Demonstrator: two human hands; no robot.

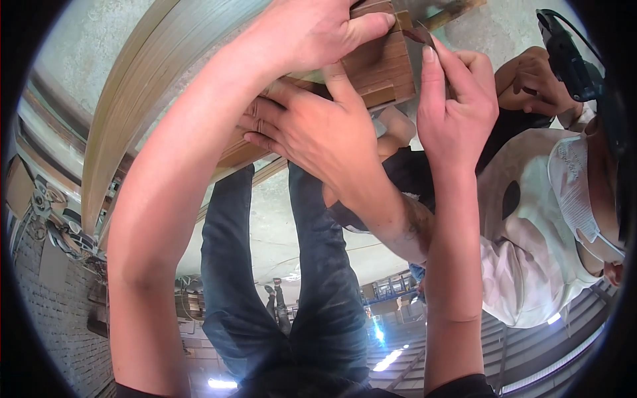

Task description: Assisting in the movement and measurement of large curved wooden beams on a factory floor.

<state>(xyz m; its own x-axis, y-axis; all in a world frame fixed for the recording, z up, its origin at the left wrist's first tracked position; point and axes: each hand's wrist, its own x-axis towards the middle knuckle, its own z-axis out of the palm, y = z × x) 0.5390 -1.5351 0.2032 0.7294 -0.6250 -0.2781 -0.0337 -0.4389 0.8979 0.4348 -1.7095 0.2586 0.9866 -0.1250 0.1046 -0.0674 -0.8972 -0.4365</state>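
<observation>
From the lower left my left arm reaches up to the wooden block [381, 63], and my left hand [318, 33] lies on its near side. Its thumb is stretched along the reddish-brown wood; the other fingers are mostly cut off by the picture's top edge. Between thumb and fingers, my right hand [458, 93] pinches a thin, dark reddish-brown strip [421, 34] with a curled edge, at the block's right corner. Just below my left hand, another person's hand [318, 129] rests with spread fingers against the wood, its forearm passing behind my right forearm.
A long curved wooden board [126, 86] stands at the left. At right sits a person in a white shirt [531, 219] with a white mask [570, 182]; more hands [537, 83] rest beside the block. Clamps or machine parts [66, 225] lie far left.
</observation>
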